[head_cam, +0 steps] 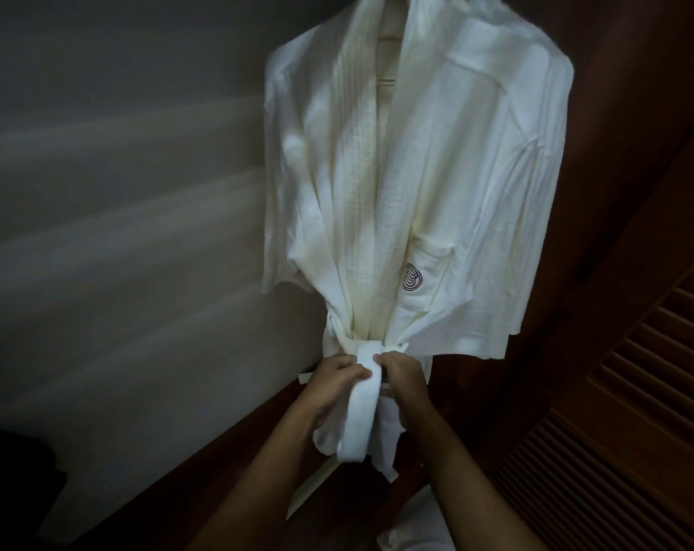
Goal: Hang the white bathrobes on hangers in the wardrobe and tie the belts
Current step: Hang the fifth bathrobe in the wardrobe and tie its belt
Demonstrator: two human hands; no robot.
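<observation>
The white bathrobe [417, 173] hangs at twelve o'clock in the wardrobe. Left hand [337, 385] and right hand [403, 381] each pinch the belt [363, 395] at its waist. Slack grip could let the half-made knot slip loose.

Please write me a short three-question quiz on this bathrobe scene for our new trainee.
1. True or false: the bathrobe already hangs up.
2. Which hands grip the belt? A) left hand only B) right hand only C) both
3. Fill in: the dark round logo sits on the robe's chest ____.

Key: 1 true; 2 C; 3 pocket.
</observation>
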